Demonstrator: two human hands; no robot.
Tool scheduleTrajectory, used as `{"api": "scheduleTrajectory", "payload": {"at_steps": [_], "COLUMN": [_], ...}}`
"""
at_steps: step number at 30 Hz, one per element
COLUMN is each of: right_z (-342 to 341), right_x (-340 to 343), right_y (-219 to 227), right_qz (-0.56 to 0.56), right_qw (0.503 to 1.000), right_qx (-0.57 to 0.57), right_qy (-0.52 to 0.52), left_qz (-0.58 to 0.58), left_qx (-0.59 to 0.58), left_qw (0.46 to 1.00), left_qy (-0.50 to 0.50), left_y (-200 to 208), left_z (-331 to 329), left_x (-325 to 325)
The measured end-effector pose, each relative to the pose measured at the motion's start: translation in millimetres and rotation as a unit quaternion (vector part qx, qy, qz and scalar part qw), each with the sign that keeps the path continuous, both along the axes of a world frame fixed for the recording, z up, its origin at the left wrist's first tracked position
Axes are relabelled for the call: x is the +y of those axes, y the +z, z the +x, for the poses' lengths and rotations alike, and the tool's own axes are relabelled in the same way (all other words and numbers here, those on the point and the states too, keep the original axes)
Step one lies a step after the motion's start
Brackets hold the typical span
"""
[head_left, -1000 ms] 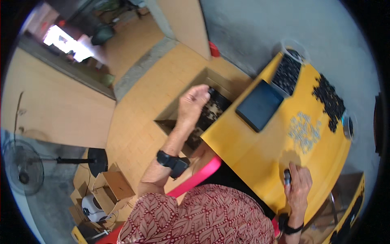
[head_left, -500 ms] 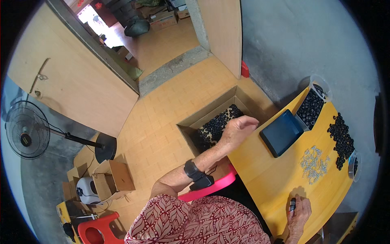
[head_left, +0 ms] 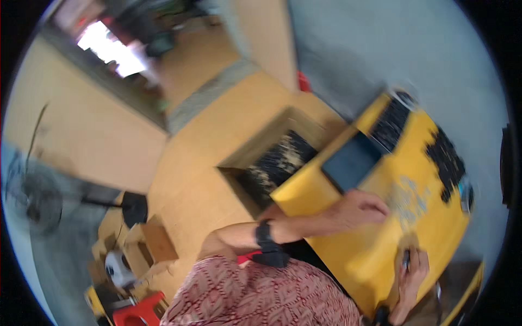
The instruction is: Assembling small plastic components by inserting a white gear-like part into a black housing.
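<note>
My left hand (head_left: 356, 211) is over the yellow table (head_left: 340, 252), just in front of the dark shallow tray (head_left: 352, 161). Its fingers look curled but are smeared by motion, so whether they hold anything is unclear. Lower on the table, my right hand (head_left: 415, 271) has its fingers bent round a small dark piece (head_left: 406, 258) with a light glint, its kind not plain. Between the hands and the wall lies a scatter of small silvery metal parts (head_left: 409, 201). Beyond those is a heap of small black parts (head_left: 446, 163).
A clear container of black parts (head_left: 390, 125) stands past the tray, and a small round tub (head_left: 466, 195) by the heap. A cardboard box (head_left: 227, 173) with more black parts sits on the floor left of the table. A fan (head_left: 38, 201) stands far left.
My left hand has moved from above the cardboard box to the right, over the table. My right hand stays low on the table with its small dark piece. The view has shifted and blurred.
</note>
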State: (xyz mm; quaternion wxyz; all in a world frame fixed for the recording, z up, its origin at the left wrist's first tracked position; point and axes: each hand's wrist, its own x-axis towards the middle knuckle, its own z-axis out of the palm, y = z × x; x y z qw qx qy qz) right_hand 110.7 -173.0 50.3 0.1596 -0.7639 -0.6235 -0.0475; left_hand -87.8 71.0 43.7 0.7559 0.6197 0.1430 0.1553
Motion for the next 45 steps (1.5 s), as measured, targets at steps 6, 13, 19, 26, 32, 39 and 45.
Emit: {"api": "scheduleTrajectory", "payload": {"at_steps": [6, 13, 19, 26, 32, 39, 45], "right_z": [-8, 3, 3, -3, -13, -17, -5], "right_x": [3, -105, -199, -276, -307, -312, -283], "right_y": [4, 32, 43, -3, -60, -91, -76], "right_qz": [0.037, 0.045, 0.096, 0.084, 0.08, 0.082, 0.1], "right_qw": [0.998, 0.975, 0.916, 0.857, 0.831, 0.835, 0.842], "right_qx": [0.025, -0.022, -0.047, -0.019, 0.043, 0.109, 0.124], "right_qy": [-0.041, -0.215, -0.387, -0.509, -0.548, -0.533, -0.516], "left_qz": [-0.039, -0.062, -0.057, -0.071, -0.051, -0.053, -0.05], "left_qx": [0.125, 0.141, 0.144, 0.158, 0.19, 0.21, 0.222], "left_qw": [0.991, 0.986, 0.986, 0.982, 0.976, 0.972, 0.97], "left_qy": [-0.005, -0.064, -0.06, -0.075, -0.088, -0.097, -0.081], "left_y": [12, 9, 8, 10, 12, 4, 4], "left_z": [-5, 29, 39, 60, 78, 87, 80], "left_x": [-1, -32, -46, -66, -91, -103, -91]}}
